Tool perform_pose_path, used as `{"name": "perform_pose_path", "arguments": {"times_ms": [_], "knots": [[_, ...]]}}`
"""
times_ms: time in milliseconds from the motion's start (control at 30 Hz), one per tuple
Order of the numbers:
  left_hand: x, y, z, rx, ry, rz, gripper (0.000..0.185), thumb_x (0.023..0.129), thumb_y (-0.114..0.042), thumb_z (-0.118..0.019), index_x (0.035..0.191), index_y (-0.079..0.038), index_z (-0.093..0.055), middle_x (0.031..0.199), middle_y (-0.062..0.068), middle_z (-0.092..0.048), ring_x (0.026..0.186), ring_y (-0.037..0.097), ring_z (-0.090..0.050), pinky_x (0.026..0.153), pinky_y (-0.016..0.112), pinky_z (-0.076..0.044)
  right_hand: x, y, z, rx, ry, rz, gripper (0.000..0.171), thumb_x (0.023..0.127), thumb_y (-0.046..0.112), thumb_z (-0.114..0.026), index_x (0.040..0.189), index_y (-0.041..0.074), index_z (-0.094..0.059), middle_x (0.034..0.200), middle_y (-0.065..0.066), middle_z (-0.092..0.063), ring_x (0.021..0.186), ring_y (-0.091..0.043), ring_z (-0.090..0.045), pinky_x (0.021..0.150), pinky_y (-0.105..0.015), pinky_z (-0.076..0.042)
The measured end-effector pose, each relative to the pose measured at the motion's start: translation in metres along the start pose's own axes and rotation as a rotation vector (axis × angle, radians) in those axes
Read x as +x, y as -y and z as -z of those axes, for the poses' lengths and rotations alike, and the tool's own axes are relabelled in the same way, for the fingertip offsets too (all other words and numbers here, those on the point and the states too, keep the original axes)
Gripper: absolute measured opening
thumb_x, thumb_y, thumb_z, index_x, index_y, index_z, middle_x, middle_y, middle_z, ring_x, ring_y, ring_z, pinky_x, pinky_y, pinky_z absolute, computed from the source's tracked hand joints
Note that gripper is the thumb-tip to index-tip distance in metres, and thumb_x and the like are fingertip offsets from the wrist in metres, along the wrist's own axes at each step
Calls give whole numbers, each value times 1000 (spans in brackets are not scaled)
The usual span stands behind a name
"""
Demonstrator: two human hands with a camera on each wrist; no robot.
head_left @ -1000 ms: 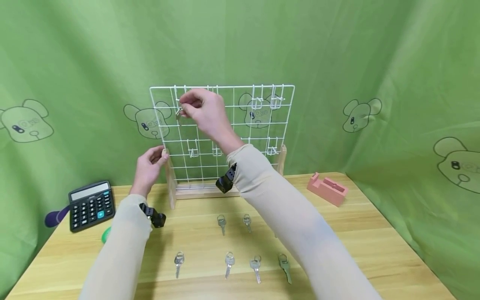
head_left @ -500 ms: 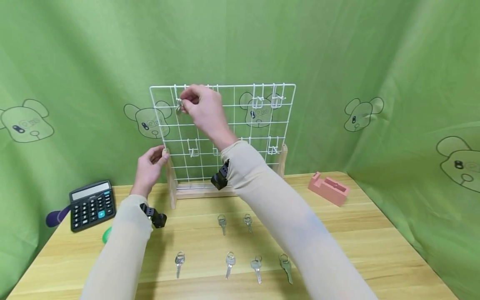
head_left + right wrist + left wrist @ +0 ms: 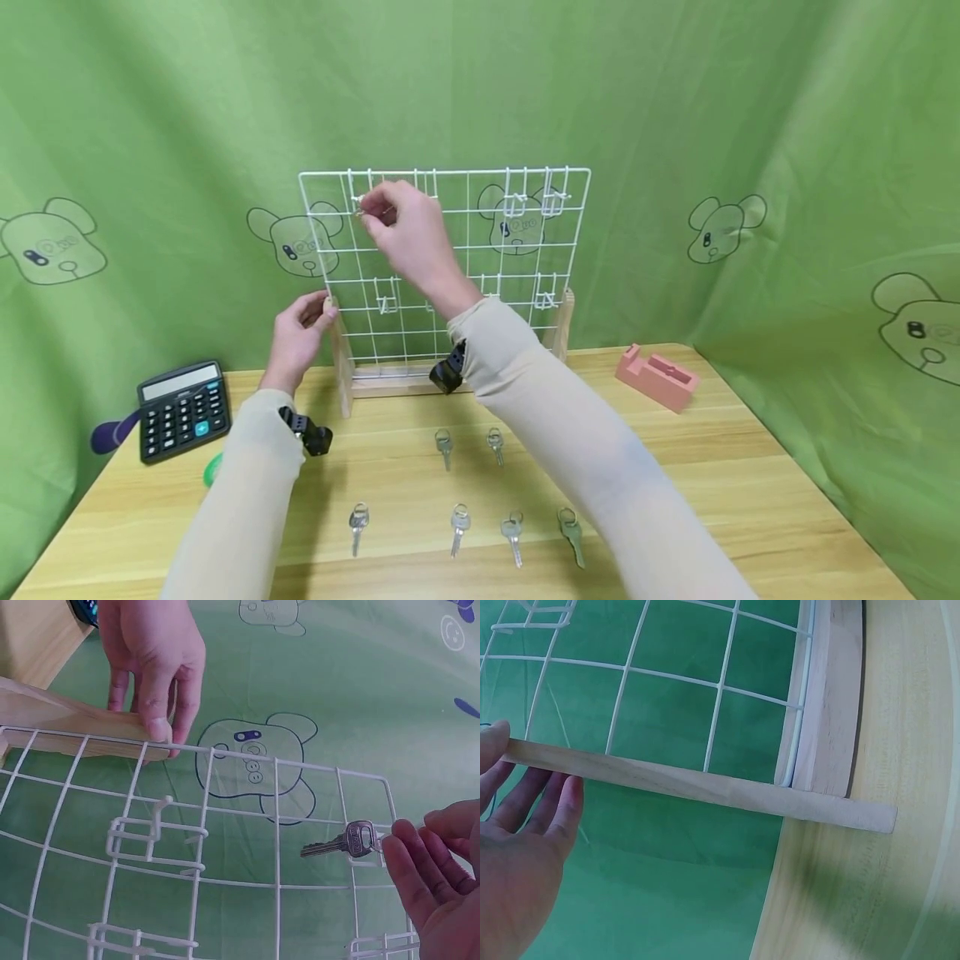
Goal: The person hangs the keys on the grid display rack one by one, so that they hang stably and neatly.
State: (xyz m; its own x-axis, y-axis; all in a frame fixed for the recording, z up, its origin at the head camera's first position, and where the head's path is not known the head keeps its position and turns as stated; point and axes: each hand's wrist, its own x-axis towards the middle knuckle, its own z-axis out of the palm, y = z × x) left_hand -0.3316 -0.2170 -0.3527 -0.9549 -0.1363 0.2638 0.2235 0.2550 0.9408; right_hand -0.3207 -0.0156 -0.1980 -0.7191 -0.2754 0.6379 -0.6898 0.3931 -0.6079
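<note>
A white wire grid rack [image 3: 465, 172] stands upright on wooden feet at the back of the table. My left hand [image 3: 300, 332] grips the top of its left wooden post [image 3: 705, 784], fingers behind and thumb in front. My right hand [image 3: 365, 207] is raised to the grid's upper left corner. In the right wrist view a silver key [image 3: 341, 842] hangs from a white hook there. The right hand's fingertips [image 3: 394, 834] lie loosely straight just beside the key's ring, and the thumb stays apart from it. Several more keys [image 3: 459, 525] lie on the table in front.
A black calculator [image 3: 183, 407] sits at the left of the wooden table [image 3: 750, 500], with a purple object and a green object beside it. A pink tape dispenser [image 3: 656, 379] is at the right. Empty hooks [image 3: 551, 200] hang on the grid. Green cloth surrounds the table.
The right hand has drawn slightly down and right from the upper left hook, and the key now hangs there. The left hand has stayed on the post.
</note>
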Motion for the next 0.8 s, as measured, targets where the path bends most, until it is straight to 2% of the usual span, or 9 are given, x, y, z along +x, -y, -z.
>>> {"name": "perform_pose_path", "arguments": {"times_ms": [233, 467, 800], "knots": [[0, 1, 0, 5, -1, 0, 48, 100, -18, -59, 144, -3, -45, 141, 18, -50, 129, 28, -47, 110, 36, -38, -29, -12, 2, -7, 124, 26, 17, 92, 2, -67, 108, 2, -67, 98, -2, -64, 88, -12, -60, 79, -15, -51], [-1, 0, 0, -8, -2, 0, 48, 100, -17, -58, 144, -3, -45, 141, 18, -50, 129, 29, -46, 110, 36, -38, -55, -25, 5, 23, 247, -21, 18, 92, 1, -67, 109, 0, -66, 100, -4, -64, 90, -14, -61, 81, -15, -52], [1, 5, 0, -2, -4, -29, 47, 100, -17, -59, 143, -2, -46, 140, 18, -51, 128, 30, -48, 109, 37, -39, -83, -42, 15, 14, 343, -106, 17, 92, 5, -68, 108, 4, -68, 98, 0, -65, 91, -12, -61, 82, -18, -53]]}}
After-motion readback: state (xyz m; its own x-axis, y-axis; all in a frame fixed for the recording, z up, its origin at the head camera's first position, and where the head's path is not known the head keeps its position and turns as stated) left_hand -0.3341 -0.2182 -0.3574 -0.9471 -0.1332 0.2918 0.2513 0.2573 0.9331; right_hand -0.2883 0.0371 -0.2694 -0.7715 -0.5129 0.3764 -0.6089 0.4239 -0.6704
